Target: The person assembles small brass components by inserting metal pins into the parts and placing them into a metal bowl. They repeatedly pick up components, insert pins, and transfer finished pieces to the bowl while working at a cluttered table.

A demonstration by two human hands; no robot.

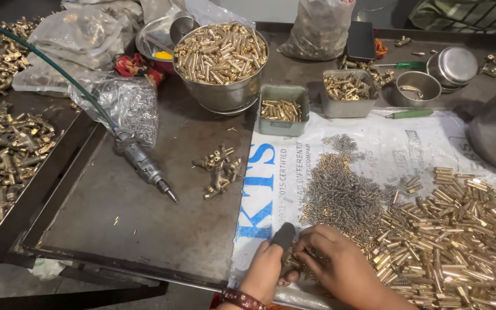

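My left hand [270, 265] and my right hand [335, 264] meet at the near edge of a white printed sack sheet [271, 172]. A dark cover sits on one left finger. Both hands pinch small brass parts [291, 263] between their fingertips, mostly hidden by the fingers. Right beside them lies a heap of small metal springs [340, 195], and a large pile of brass tubes [460, 235] spreads to the right.
A pneumatic screwdriver [144, 166] with a green hose lies on the dark metal tray [144, 229]. A small cluster of brass fittings [219, 169] lies near it. At the back stand a steel bowl of brass tubes [222, 57], two small bins [282, 109], plastic bags and steel pots.
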